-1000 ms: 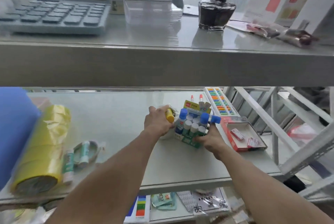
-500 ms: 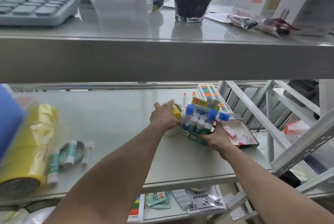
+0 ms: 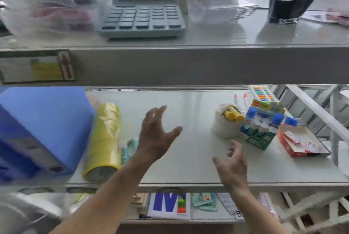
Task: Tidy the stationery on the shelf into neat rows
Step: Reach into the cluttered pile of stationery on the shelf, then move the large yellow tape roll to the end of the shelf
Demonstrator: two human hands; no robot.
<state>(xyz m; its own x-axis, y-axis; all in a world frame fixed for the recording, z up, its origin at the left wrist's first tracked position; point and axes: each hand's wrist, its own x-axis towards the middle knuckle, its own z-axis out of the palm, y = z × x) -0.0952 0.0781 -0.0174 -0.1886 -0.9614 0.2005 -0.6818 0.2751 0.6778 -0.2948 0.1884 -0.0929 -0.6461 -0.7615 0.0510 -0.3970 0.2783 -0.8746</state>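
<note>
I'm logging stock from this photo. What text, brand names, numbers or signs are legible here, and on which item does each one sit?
"M", large blue letter: white card on the shelf below.
Yellow-and-white shelf-edge label: print blurred, unreadable.
Grey-blue desk calculator: key markings blurred.
Green cardboard glue-stick display box: red logo on its yellow header too small to read.
Red flat tray: the small packets' print is too small.
Nothing else is legible.

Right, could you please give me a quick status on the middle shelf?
Left hand open, empty, above the shelf. Right hand open, empty. Glue stick box upright beside the white cup. Loose glue sticks by the yellow roll, nothing blocking.
</note>
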